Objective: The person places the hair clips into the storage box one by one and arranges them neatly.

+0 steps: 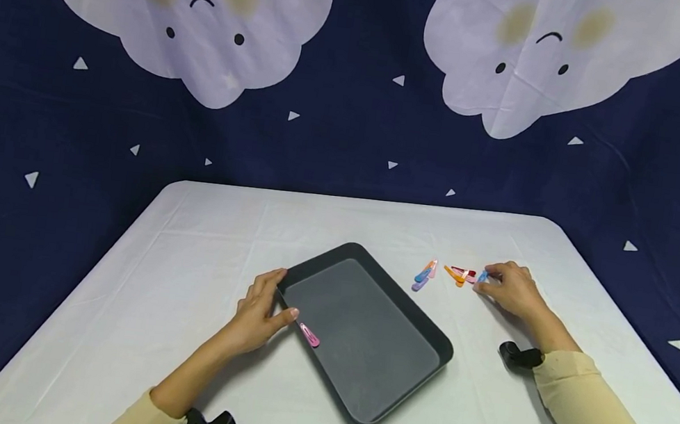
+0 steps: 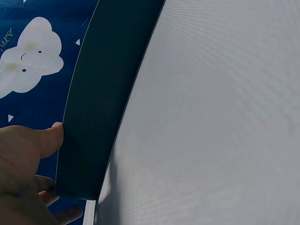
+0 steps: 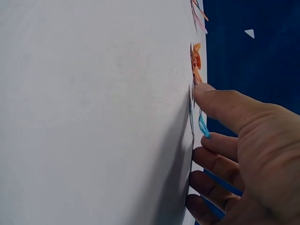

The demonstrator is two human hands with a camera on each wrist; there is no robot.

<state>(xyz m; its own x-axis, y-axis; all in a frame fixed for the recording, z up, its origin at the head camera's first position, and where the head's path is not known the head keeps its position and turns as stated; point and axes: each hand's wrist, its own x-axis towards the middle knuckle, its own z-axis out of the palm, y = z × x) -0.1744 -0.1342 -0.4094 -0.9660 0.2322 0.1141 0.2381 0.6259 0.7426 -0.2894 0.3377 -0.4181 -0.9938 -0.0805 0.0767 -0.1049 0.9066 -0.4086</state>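
A dark grey baking tray (image 1: 364, 334) lies at an angle on the table. My left hand (image 1: 259, 311) holds its left corner, the thumb at the rim and the other fingers outside; the left wrist view shows the tray's outer wall (image 2: 105, 103) beside the thumb. A pink snap hair clip (image 1: 309, 335) sits at the tray's near-left edge, close to that thumb. My right hand (image 1: 514, 288) reaches to a blue hair clip (image 1: 482, 276). In the right wrist view, the blue clip (image 3: 203, 124) lies between the spread thumb and index finger, touching the index fingertip.
Left of the right hand, orange and red hair clips (image 1: 461, 275) lie in a loose group. Another cluster of blue, purple, orange and pink clips (image 1: 424, 275) lies nearer the tray. A white cloth covers the table (image 1: 198, 245); a dark blue cloud-print cloth (image 1: 347, 150) hangs behind.
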